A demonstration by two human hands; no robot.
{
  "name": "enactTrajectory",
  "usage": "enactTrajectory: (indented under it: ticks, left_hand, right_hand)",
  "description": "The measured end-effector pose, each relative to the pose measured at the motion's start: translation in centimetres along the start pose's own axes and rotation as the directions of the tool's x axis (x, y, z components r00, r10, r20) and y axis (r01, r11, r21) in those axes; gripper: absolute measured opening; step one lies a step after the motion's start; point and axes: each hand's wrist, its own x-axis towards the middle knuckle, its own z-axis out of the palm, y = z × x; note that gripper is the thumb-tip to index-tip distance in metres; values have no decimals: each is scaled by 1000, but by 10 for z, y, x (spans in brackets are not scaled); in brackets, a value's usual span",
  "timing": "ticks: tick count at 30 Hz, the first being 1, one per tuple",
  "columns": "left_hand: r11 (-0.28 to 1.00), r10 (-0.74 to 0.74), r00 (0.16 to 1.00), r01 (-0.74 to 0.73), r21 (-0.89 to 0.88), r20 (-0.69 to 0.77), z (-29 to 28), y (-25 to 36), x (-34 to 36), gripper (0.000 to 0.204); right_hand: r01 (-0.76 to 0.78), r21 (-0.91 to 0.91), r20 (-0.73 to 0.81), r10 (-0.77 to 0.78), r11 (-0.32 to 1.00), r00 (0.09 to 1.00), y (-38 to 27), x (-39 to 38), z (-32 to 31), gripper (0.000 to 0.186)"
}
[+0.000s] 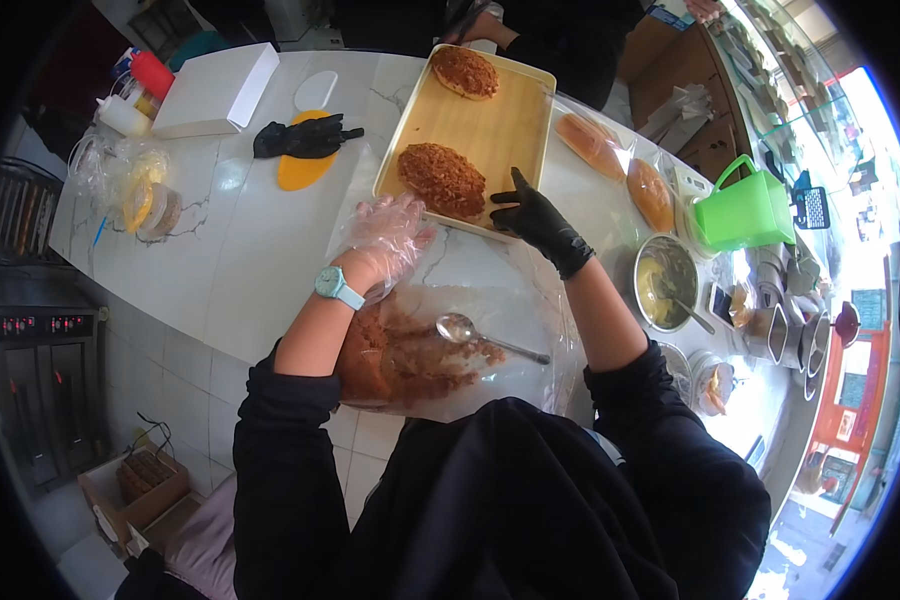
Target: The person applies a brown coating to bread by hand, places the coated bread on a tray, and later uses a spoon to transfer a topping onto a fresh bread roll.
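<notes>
My left hand (pixel 388 235), in a clear plastic glove, lies at the near left corner of a shallow tray (pixel 522 130). Its fingers are stretched out beside a bun coated in reddish-brown shreds (pixel 441 180), and I cannot tell if they touch it. At the tray's near right corner is my right hand (pixel 538 218) in a black glove, fingers spread and holding nothing. A second coated bun (pixel 464 73) sits at the tray's far end. Closer to me, a metal spoon (pixel 458 328) rests on a plastic sheet with loose brown shreds (pixel 395 350).
Right of the tray are two plain bread rolls (pixel 590 145), a metal bowl of pale yellow paste (pixel 660 282) and a green jug (pixel 742 210). To the left lie a black glove (pixel 305 137), a yellow scraper (pixel 300 174) and a white box (pixel 215 95). Another person's hand (pixel 478 28) shows beyond the tray.
</notes>
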Motion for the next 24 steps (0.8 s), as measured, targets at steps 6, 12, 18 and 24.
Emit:
enactTrajectory:
  ticks: [6,12,18,24]
  left_hand:
    - [998,-15,998,11,57,57,-11,8,14,60]
    - [996,68,998,-68,50,-8,-1,8,18,54]
    - [984,152,961,-168,-53,-230,7,-2,6,30]
    - [986,98,988,-113,-126,-119,8,-5,-5,44]
  right_hand:
    - [59,363,13,-69,930,998,14,13,3,102]
    - [272,-125,-242,-295,954,924,20,26,18,130]
    - [349,-324,-263,-438,879,860,1,34,32,134]
    - [283,-382,-250,-393,880,885,-17,29,45,127]
